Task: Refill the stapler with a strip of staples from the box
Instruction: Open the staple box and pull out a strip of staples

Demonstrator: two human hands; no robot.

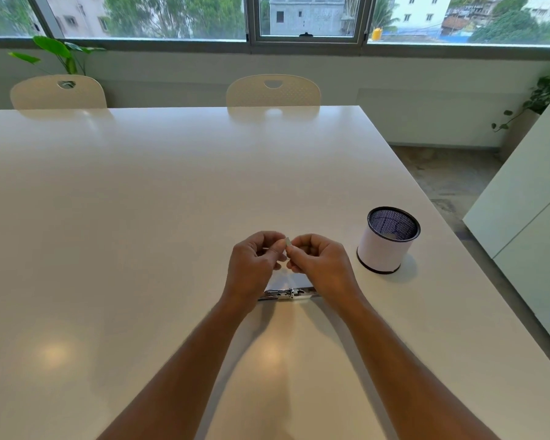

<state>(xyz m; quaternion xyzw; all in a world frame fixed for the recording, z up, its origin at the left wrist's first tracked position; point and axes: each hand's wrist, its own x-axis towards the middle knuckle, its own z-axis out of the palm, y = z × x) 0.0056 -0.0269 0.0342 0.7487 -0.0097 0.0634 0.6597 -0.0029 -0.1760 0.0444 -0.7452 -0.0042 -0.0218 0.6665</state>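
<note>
Both hands are raised together over the table (140, 217), the left hand (254, 265) and right hand (321, 265) each pinching a small pale piece (288, 242) between fingertips, probably the strip of staples or its box; it's too small to tell. Just beneath the wrists lies the stapler (288, 293), opened flat, seemingly ready for loading. A mesh cup (388, 239) stands off beside the right hand.

stapler (287, 293) flat on the worktop (140, 217) near the front edge, both hands just above it, mesh cup (388, 241) off to the right, two chairs (273, 90) behind
</note>
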